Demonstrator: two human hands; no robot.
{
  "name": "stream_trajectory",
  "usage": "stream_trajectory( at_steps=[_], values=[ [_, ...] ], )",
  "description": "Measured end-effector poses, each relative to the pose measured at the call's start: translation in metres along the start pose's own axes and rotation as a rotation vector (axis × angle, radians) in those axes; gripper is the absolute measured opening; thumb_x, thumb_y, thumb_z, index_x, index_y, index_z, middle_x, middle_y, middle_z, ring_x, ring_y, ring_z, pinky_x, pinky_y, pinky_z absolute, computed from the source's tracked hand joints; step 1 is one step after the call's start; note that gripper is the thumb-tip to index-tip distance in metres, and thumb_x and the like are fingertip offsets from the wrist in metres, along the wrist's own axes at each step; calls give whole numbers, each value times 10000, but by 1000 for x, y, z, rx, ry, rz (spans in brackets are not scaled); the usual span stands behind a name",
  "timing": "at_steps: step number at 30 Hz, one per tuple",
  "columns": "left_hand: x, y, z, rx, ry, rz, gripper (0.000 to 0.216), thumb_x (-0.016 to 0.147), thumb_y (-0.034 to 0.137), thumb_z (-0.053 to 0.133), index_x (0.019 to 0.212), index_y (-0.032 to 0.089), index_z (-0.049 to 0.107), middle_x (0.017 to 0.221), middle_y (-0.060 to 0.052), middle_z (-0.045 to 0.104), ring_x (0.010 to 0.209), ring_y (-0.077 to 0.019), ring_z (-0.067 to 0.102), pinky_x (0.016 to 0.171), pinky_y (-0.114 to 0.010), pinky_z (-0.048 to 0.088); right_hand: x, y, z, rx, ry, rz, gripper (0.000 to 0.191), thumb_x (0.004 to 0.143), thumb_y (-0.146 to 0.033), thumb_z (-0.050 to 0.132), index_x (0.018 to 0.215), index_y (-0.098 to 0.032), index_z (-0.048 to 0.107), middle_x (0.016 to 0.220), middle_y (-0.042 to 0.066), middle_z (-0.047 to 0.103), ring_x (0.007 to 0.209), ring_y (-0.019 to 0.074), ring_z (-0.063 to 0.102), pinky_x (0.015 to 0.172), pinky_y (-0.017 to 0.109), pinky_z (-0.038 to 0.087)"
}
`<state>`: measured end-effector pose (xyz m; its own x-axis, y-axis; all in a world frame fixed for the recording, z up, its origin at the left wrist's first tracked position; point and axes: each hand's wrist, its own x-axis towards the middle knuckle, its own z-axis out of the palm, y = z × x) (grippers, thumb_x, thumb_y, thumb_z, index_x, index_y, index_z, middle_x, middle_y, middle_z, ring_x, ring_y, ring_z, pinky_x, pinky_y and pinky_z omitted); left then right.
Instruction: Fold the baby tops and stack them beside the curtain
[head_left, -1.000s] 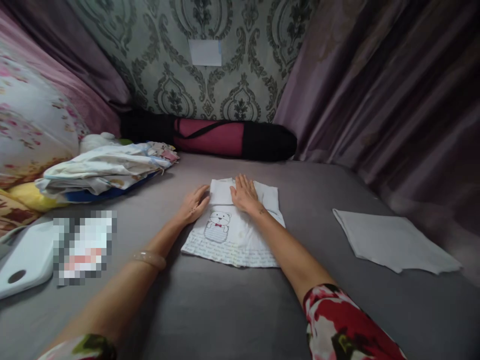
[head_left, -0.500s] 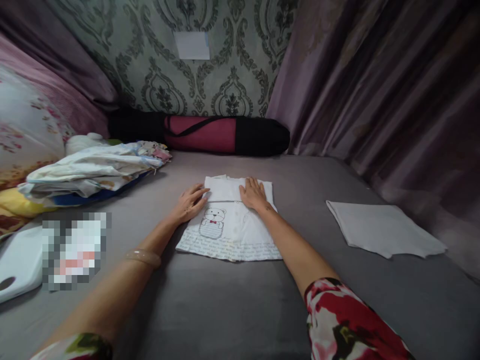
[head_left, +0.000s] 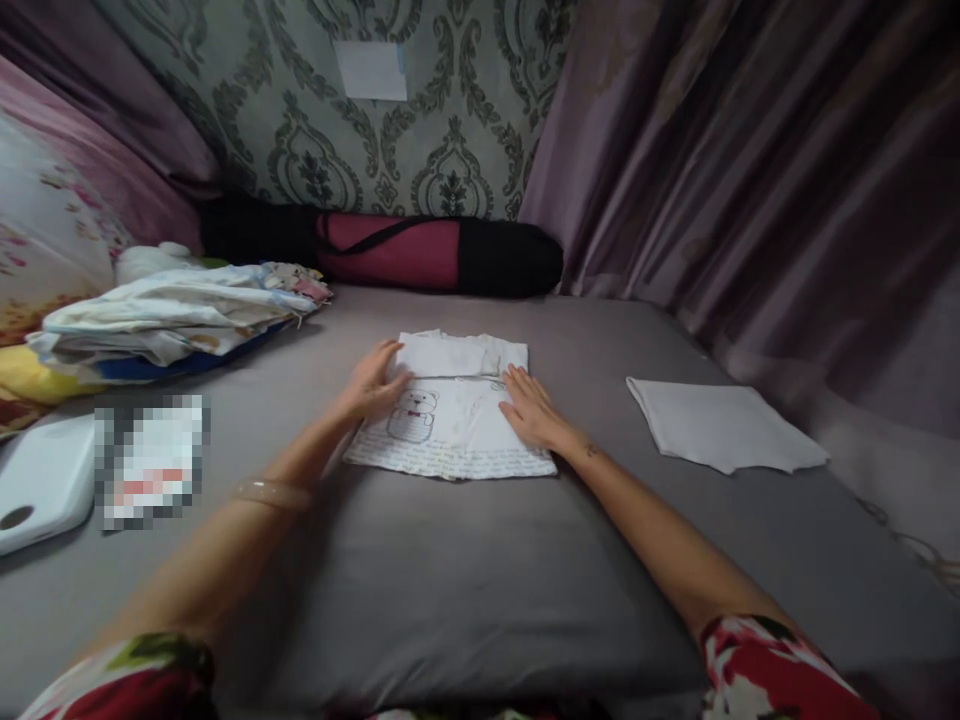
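Note:
A small white shirt lies on the grey bed sheet, with a bear print at its left and lines of small lettering along its near hem. Its sleeves are folded inward as a white band across the far end. At the left edge of that band rests my left hand, fingers apart, thumb over the fabric. My right hand lies flat on the shirt's right side, its fingertips at the band's right end. Neither hand grips the cloth visibly.
A folded white garment lies to the right. At left are a pile of clothes, a white plastic object and a blurred-out packet. A black and maroon long bag lies against the wall, beside purple curtains.
My right hand has slid from the top of the folded band toward the shirt's right edge. My left hand stays at the left edge, shifted slightly. The whole view has tilted a little.

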<state>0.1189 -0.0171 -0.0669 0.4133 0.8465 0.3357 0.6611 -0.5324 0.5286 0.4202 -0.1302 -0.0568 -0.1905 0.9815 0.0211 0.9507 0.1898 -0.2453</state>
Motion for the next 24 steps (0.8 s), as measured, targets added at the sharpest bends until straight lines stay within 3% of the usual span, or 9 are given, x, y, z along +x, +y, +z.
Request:
stream_trajectory(
  at_steps=[4,7,12,18,24],
  values=[
    [-23,64,27,81,-366,322,566,919,494,408,1399,196,440,1517,-105,369,1437,-273,249,1176,-469,186,-24,-13,8,-44,-39,-48,584,995,-386,227,1509,-111,261,1597,107,148,1473,201,78,1188,404,34],
    [-39,88,43,187,-458,341,625,954,539,322,1456,168,363,1556,-130,279,1455,-272,188,1179,-471,147,-35,-20,6,-60,-48,-51,580,998,-392,239,1510,-119,262,1590,121,170,1470,225,98,1185,449,46],
    [-56,86,39,309,-422,379,638,986,533,236,1494,151,293,1576,-153,196,1463,-270,146,1179,-469,126,-73,-27,-4,-23,-112,-133,552,1002,-389,276,1513,-182,268,1596,119,147,1469,272,78,1170,520,98],
    [-80,82,8,262,-549,408,481,1013,436,255,1482,346,314,1604,-35,113,1461,-290,135,1174,-501,139,-119,-30,-16,69,-165,-238,466,1009,-376,313,1472,-339,347,1590,28,211,1467,253,113,1174,528,111],
    [-94,78,-27,135,-634,401,437,978,433,398,1409,376,446,1551,-14,313,1440,-293,232,1161,-507,215,-144,-31,-35,272,-234,-221,445,1005,-379,330,1425,-297,448,1541,24,336,1445,232,214,1185,484,137]
  ],
)
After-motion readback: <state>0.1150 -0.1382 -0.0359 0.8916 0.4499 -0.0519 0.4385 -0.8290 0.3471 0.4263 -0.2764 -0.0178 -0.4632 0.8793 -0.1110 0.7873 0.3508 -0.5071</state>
